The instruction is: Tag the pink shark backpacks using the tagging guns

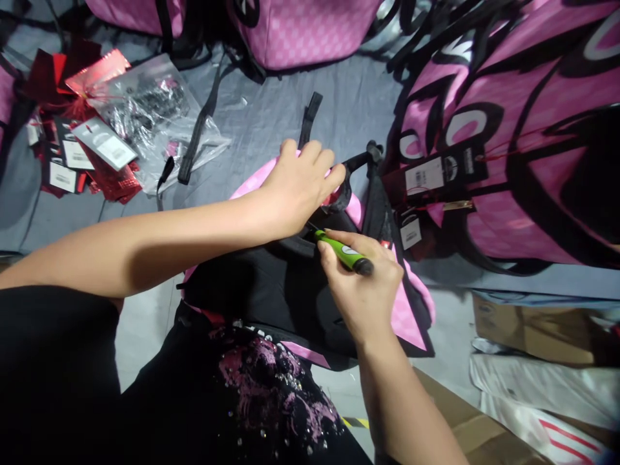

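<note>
Starting with the bag, where do we place it? (Inspector 1)

We record the pink and black fabric backpack (271, 290) lying across the person's lap, black back panel upward, its top end pointing away from the body. (Inspector 2)

And the hands on it? (Inspector 1)

We find the left hand (300, 184) curled over the backpack's top edge, fingers pressed together and bent, just beside the black carry handle (361, 161). The right hand (363, 284) pinches a slim green plastic tool with a black end (343, 253) between thumb and fingers. Its thin end meets the black fabric directly under the left hand. (Inspector 2)

What do we note around it? (Inspector 1)

To the right, touching the backpack's side, we see a large pink bag with black print (508, 97) carrying black and white hang tags (426, 174). Beyond, grey cloth (271, 110) covers the surface. At far left lie a crumpled clear plastic bag (145, 110) and a heap of red foil tags (82, 155). A brown cardboard box (523, 323) sits at lower right. (Inspector 2)
</note>
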{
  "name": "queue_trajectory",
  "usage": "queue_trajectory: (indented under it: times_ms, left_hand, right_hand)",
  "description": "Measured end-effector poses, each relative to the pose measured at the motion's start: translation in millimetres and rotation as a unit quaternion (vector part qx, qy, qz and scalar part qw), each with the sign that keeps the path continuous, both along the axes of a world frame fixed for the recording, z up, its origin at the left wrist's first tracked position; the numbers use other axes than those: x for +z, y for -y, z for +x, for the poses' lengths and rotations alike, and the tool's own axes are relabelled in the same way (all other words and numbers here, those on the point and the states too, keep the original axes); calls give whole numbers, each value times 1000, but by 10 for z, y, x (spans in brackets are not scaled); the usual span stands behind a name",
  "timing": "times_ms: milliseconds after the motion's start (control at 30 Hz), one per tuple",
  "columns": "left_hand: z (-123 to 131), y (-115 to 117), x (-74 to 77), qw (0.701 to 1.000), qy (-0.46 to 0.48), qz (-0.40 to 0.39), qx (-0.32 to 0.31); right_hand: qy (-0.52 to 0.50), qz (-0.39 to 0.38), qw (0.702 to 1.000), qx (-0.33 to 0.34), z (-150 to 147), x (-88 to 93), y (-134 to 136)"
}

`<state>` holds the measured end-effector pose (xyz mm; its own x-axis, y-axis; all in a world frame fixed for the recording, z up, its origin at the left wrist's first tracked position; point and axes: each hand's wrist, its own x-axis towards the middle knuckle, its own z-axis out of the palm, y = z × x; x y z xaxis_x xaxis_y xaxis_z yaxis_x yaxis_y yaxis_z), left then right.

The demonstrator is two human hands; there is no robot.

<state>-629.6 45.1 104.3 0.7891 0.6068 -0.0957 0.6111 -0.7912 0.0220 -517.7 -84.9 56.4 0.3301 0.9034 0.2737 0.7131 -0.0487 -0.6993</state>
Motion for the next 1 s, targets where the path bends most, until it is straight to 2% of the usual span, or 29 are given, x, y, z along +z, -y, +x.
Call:
queue_trajectory:
  times_ms: [100,200,333,467,600,733,933,1000]
  left_hand:
    - [-44,-63,16,1000,-24,5,-16]
    - [-130,-147,87,997,-70,-14,-25]
    - [-214,-160,173,992,-117,-32,39]
    - [-230,-89,135,989,-126,-14,70]
    - [-306,-117,88,993,-114,-6,31]
    - [-413,-173,108,995,-98,-19,-8]
    - [-455,-147,172,989,-102,-64,84]
    - [-468,-173,184,984,-122,-91,92]
  right_hand:
    - [4,8,1000,12,0,-26,13]
    - [45,18,999,-5,17,-68,41]
    - [70,47,996,7,21,-132,58]
    - [52,60,997,25,4,-184,39]
    - [44,75,996,30,1,-204,28]
    - [21,81,996,36,2,-182,18]
    - [-32,65,995,69,16,-131,19]
    - [-35,63,994,82,19,-112,7]
